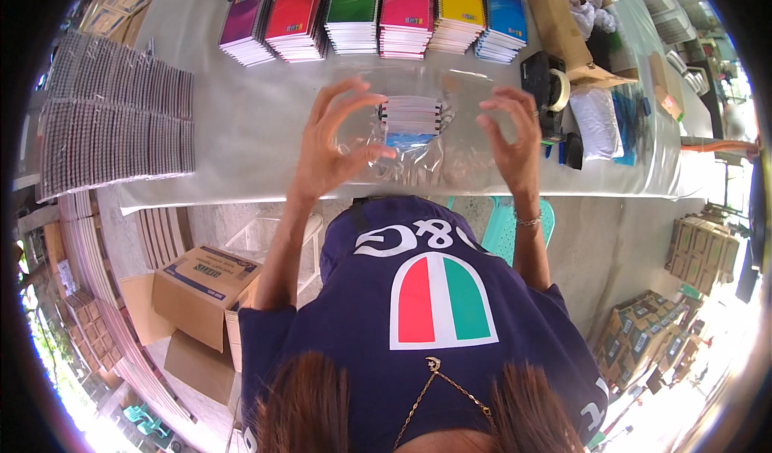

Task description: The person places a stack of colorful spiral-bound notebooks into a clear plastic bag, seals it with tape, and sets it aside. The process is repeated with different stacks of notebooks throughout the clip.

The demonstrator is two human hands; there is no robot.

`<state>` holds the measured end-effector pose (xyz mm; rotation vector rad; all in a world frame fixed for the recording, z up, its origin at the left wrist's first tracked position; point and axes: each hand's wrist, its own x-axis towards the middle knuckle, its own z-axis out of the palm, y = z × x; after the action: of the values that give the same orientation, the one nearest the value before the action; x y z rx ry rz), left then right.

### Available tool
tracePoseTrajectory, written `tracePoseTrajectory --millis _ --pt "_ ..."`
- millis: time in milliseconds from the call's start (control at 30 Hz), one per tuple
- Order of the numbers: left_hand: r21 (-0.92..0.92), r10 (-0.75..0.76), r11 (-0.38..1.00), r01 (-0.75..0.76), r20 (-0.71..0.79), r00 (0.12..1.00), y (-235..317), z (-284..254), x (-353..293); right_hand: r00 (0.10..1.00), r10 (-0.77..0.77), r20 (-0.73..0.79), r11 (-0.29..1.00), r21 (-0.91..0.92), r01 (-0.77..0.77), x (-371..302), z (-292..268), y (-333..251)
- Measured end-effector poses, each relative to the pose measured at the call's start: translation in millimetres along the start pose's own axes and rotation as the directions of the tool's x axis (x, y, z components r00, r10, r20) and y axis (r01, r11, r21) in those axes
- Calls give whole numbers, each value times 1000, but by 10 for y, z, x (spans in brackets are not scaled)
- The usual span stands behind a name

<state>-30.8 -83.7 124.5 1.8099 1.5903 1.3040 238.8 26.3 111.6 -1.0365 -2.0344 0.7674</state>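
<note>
A small stack of notebooks [411, 119] sits inside a clear plastic bag [418, 143] on the desk [257, 131], and it lies right between your two hands. Your left hand [334, 143] has its grip on the bag's near left side: thumb and fingers are pinched on the plastic just beside the stack. Your right hand [511, 135] is up at the bag's right side with its grip apart, fingers spread and curled; you cannot tell from here whether the fingertips touch the plastic.

Beyond your grip, at the far edge of the desk, runs a row of six notebook piles [374, 15] with purple, red, green, pink, orange and blue covers. Just past your right hand stands a black tape dispenser [547, 87], with a cardboard box [563, 23] behind it and a white packet [597, 123] beside it. Well off to the left of your left hand lie wrapped bundles [112, 119] stacked in rows.
</note>
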Motion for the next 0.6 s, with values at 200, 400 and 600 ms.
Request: tracePoseTrajectory --millis 200,400,600 --pt "-132 -195 977 166 -251 948 -592 816 -562 995 48 92 998 41 -52 -464 565 389" --pt "-89 -138 989 117 -286 948 -581 959 -406 998 6 62 960 278 -23 -493 839 513" --pt "62 -75 994 95 -270 960 -502 893 -349 987 -68 149 988 144 47 -353 858 396"
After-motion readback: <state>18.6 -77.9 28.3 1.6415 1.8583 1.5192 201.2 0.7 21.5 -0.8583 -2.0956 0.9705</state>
